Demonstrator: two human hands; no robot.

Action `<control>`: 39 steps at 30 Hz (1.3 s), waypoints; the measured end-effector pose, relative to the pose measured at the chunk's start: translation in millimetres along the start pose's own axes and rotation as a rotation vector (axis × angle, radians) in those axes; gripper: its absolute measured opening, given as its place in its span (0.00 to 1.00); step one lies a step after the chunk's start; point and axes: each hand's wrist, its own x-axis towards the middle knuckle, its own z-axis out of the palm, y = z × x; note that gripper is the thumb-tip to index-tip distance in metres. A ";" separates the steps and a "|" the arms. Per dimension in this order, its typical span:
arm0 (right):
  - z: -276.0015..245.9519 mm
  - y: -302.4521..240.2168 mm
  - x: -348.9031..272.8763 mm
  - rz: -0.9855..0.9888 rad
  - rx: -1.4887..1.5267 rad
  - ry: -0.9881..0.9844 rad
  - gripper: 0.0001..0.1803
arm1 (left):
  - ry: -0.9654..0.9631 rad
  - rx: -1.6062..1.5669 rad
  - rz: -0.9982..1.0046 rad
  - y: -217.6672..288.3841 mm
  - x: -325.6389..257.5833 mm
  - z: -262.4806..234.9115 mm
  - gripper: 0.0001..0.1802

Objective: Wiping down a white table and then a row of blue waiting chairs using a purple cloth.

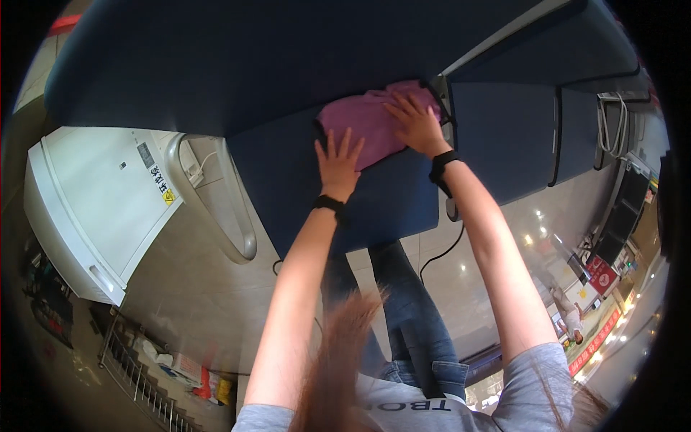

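A purple cloth (367, 122) with dark edging lies spread on a dark blue padded seat (281, 176), up against the backrest (216, 65). On the cloth's near left edge rests my left hand (338, 170), its fingers spread and pointing away from me. My right hand (419, 129) lies flat over the right part of the cloth, fingers apart. Neither hand grips the fabric. Each wrist wears a black band.
To the right, more blue seats (500, 137) continue the row. A white cabinet-like appliance (101, 201) stands at the left, beside a curved metal armrest (241, 237). A black cable (443, 255) hangs below the seat. Farther right, a person (572, 320) is on the tiled floor.
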 end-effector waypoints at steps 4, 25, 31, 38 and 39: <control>4.0 21.3 -28.2 0.073 0.039 -0.009 0.38 | -0.066 -0.040 0.012 42.9 13.5 -3.1 0.43; 69.5 -91.7 -128.7 -0.150 0.267 -0.040 0.31 | 0.033 -0.043 -0.189 18.6 -190.6 103.6 0.36; 35.9 -97.8 5.1 -0.134 0.242 0.151 0.32 | 0.264 -0.120 -0.327 -40.2 -94.3 55.4 0.35; 49.0 -145.4 -17.4 -0.085 0.088 0.049 0.35 | 0.320 -0.253 -0.459 -49.3 -80.5 38.6 0.38; 55.6 -152.3 -35.3 -0.116 0.089 0.005 0.36 | 0.268 -0.131 -0.443 -41.7 -96.9 50.1 0.39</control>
